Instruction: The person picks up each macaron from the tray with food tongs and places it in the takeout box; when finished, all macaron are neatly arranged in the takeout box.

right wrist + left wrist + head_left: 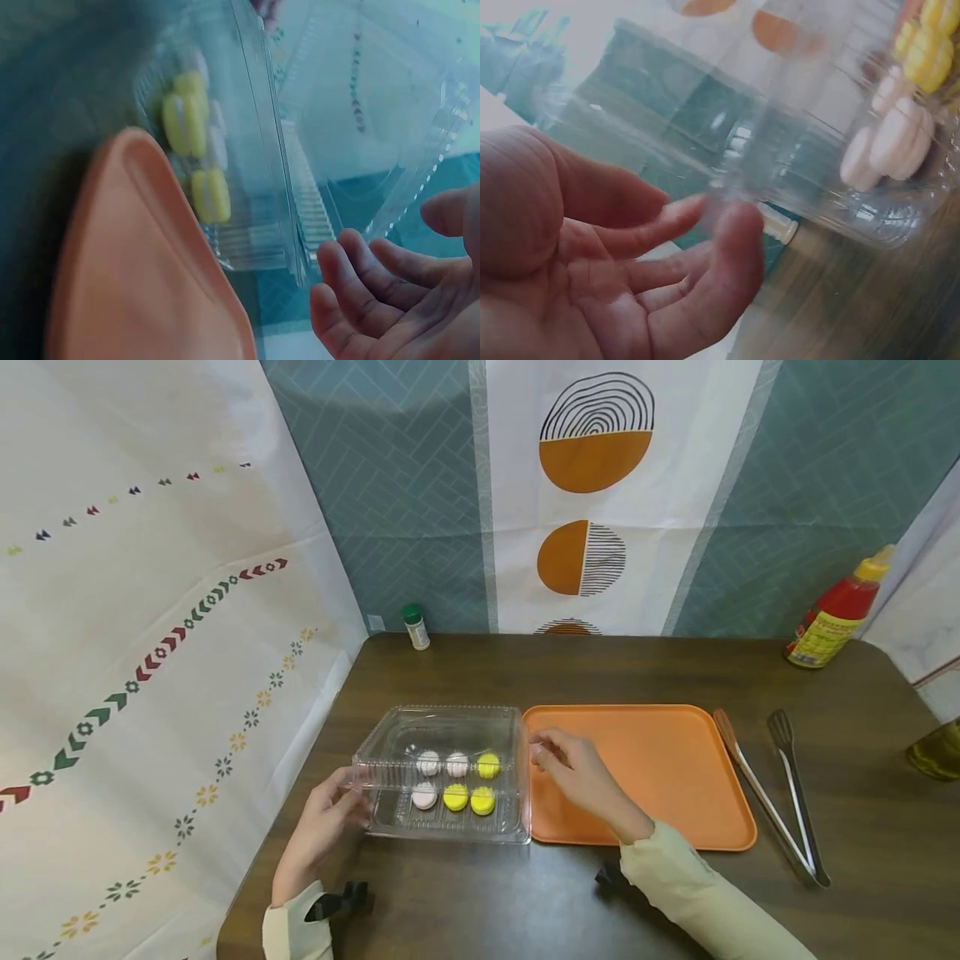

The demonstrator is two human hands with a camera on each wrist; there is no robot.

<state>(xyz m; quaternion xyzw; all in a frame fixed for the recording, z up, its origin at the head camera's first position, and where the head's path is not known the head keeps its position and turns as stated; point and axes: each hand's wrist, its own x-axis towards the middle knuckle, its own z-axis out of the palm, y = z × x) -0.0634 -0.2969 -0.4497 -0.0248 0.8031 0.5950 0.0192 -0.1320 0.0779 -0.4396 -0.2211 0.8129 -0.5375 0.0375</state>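
A clear plastic clamshell box lies on the table with its lid raised at a tilt. Inside are several macarons, some yellow and some pale pink. At the lid's front left corner, my left hand pinches the edge; in the left wrist view its fingertips are blurred against the clear plastic. My right hand hovers beside the lid's right side, over the orange tray. In the right wrist view its loosely bent fingers hold nothing.
Tongs lie right of the tray. A red and yellow squeeze bottle stands at the back right, a small green-capped shaker at the back left. Part of a dark bottle shows at the right edge. Patterned cloths hang behind.
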